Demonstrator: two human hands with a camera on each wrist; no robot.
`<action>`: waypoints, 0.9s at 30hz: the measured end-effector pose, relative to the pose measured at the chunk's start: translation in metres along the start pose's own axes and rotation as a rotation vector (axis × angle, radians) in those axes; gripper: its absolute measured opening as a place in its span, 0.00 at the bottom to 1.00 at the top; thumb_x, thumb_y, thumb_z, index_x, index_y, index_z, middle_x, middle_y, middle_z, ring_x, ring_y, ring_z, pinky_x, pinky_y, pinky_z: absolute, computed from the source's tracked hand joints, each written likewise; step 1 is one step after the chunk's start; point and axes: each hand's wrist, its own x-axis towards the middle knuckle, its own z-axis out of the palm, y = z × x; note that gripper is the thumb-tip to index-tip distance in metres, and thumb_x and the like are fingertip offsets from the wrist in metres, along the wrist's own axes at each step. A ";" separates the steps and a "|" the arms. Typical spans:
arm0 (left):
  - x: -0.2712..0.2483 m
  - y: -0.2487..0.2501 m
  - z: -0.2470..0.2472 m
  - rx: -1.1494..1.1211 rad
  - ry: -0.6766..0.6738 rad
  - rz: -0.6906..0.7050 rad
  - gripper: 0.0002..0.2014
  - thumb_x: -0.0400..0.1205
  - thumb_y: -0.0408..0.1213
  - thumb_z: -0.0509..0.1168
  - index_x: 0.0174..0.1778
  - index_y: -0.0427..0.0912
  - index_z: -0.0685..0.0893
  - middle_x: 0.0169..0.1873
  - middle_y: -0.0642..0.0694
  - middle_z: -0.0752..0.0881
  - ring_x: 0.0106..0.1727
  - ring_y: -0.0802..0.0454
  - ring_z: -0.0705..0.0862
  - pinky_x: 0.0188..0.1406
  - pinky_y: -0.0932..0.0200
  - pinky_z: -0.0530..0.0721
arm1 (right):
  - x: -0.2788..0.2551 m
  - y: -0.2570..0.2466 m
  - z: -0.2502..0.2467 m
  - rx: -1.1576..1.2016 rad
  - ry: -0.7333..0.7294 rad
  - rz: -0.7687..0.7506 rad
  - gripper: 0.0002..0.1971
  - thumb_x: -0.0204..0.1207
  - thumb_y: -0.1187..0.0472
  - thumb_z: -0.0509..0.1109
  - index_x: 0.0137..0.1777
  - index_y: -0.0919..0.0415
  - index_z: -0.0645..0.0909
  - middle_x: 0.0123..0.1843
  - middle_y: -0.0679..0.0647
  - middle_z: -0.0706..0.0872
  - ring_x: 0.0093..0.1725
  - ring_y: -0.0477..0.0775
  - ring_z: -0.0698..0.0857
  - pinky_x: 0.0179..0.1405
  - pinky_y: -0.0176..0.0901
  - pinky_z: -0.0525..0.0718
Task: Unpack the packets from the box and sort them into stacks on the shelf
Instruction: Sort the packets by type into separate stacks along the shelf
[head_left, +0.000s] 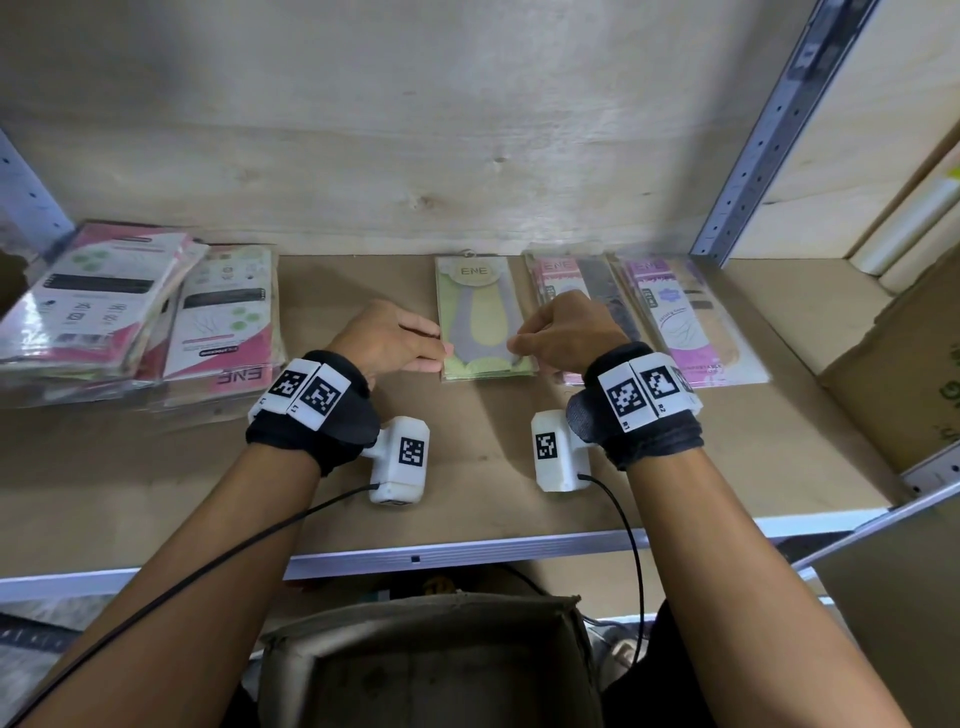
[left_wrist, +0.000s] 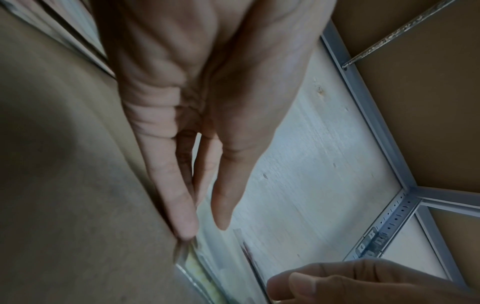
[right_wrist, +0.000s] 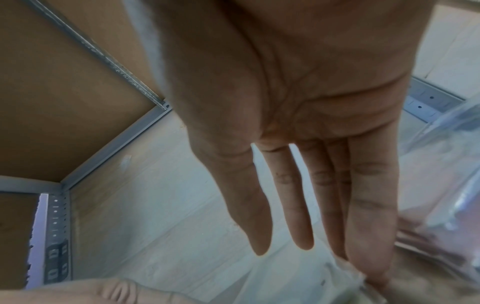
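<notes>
A stack of green packets (head_left: 483, 317) lies in the middle of the brown shelf board (head_left: 467, 457). My left hand (head_left: 423, 345) touches its left edge with straight fingers, and my right hand (head_left: 527, 340) touches its right edge, so the stack sits between them. In the left wrist view the left hand (left_wrist: 205, 226) has a fingertip (left_wrist: 185, 226) on the packet's clear edge (left_wrist: 193, 265). In the right wrist view the right hand (right_wrist: 311, 246) is straight-fingered over the plastic wrap (right_wrist: 306, 288). The open cardboard box (head_left: 426, 665) stands below, in front of me.
Two tall pink-and-white packet stacks (head_left: 93, 312) (head_left: 223, 327) fill the shelf's left. A pink stack (head_left: 558, 275) and a purple stack (head_left: 696, 332) lie right of the green one. Another carton (head_left: 904, 374) stands at the far right beside the metal upright (head_left: 763, 140).
</notes>
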 end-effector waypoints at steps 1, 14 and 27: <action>0.001 -0.001 0.000 0.000 0.000 0.002 0.23 0.75 0.22 0.76 0.67 0.25 0.82 0.45 0.38 0.90 0.37 0.55 0.91 0.33 0.72 0.87 | 0.000 0.000 0.000 -0.009 0.000 0.000 0.09 0.72 0.55 0.79 0.46 0.61 0.92 0.49 0.56 0.92 0.51 0.52 0.88 0.51 0.41 0.84; -0.036 -0.008 -0.069 -0.002 0.214 0.183 0.07 0.80 0.34 0.74 0.54 0.40 0.90 0.51 0.37 0.91 0.49 0.48 0.92 0.48 0.60 0.91 | -0.024 -0.033 0.002 0.148 0.013 -0.136 0.09 0.75 0.59 0.76 0.53 0.62 0.86 0.44 0.55 0.91 0.41 0.53 0.90 0.46 0.47 0.91; -0.087 -0.040 -0.195 0.026 0.706 0.266 0.09 0.82 0.43 0.69 0.37 0.46 0.89 0.32 0.48 0.91 0.29 0.54 0.84 0.33 0.60 0.87 | -0.006 -0.167 0.153 0.242 -0.417 -0.080 0.11 0.78 0.57 0.75 0.47 0.66 0.81 0.37 0.59 0.85 0.33 0.57 0.85 0.38 0.51 0.91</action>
